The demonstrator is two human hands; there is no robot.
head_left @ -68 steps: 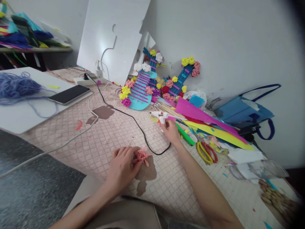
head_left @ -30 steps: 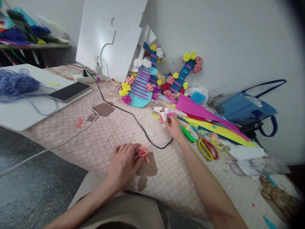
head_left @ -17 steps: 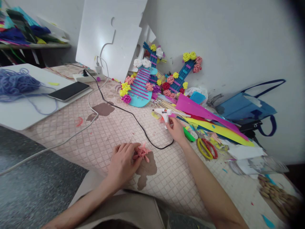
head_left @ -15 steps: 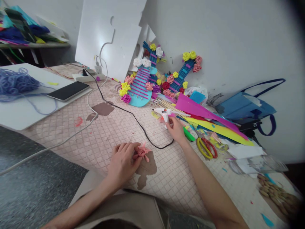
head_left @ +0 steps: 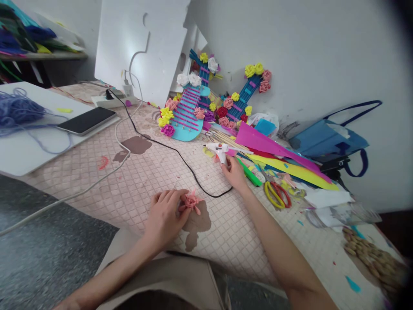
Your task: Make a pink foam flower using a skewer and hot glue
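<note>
My left hand (head_left: 166, 215) rests on the table, thumb and fingers pinched on the edge of a pink crepe-paper flower (head_left: 191, 201). The flower faces up with its pointed petals spread, over a dark stain on the cloth. Farther out, my right hand (head_left: 235, 173) is closed around the lower handle of a white hot glue gun (head_left: 220, 148). The gun's nozzle points left, and a glue stick projects from its back. A black cord (head_left: 183, 159) curves across the cloth near my right hand.
Scissors (head_left: 274, 196), a green tube-like item (head_left: 249, 172) and coloured paper sheets (head_left: 277, 150) lie on the right. Flower-decorated blue crafts (head_left: 187, 114) lean at the back. A phone (head_left: 87, 121) and purple yarn (head_left: 21, 107) are on a white board. A pale cable (head_left: 97, 181) crosses the left side.
The view has shifted slightly, so the scene sits a little more to the left and higher. My right hand is slightly lower against the glue gun's handle. My left hand stays at the flower.
</note>
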